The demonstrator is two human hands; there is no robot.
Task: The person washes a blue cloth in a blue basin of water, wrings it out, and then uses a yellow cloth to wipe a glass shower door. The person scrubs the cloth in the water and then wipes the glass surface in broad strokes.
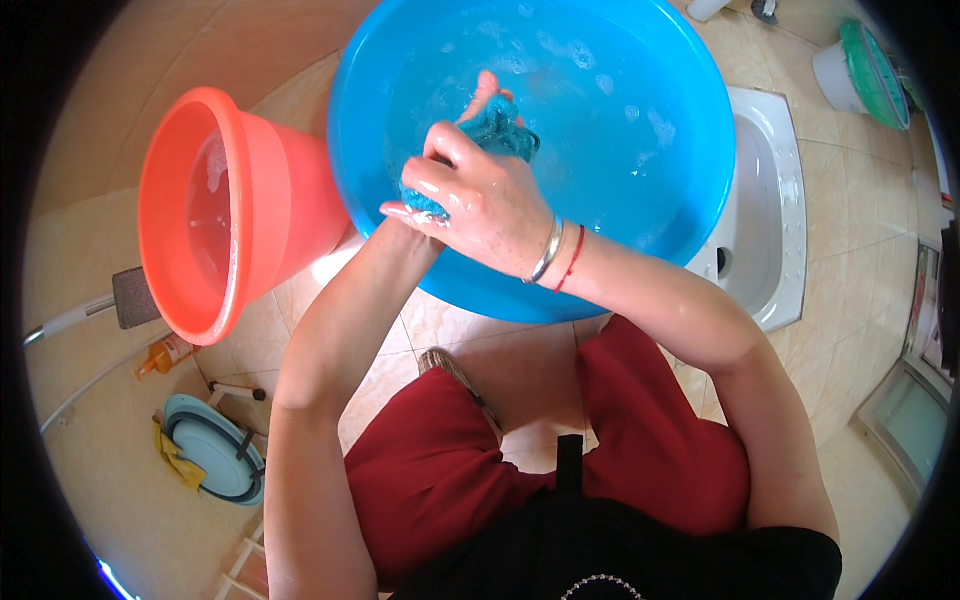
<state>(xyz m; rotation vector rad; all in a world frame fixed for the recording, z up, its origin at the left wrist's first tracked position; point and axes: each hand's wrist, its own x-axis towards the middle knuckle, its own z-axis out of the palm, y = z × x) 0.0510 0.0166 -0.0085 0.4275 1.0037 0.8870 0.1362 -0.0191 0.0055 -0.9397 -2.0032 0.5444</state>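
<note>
A wet, bunched-up teal cloth (497, 130) is squeezed between my two hands, above soapy water in a large blue basin (705, 180). My right hand (490, 195) is closed over the cloth, fingers curled, with a silver bangle and a red string at its wrist. Beneath it, my left hand (484, 92) grips the cloth from the other side; only part of its fingers shows, the rest being covered by the cloth and my right hand. Suds cling to my right fingers, and foam patches float on the water.
Left of the basin is a coral-red bucket (285, 190) with liquid inside. A white squat toilet pan (775, 200) lies to the right, and a white bin with green lining (845, 75) beyond it. Folded pale-blue basins (215, 450) and an orange bottle (165, 353) are at lower left.
</note>
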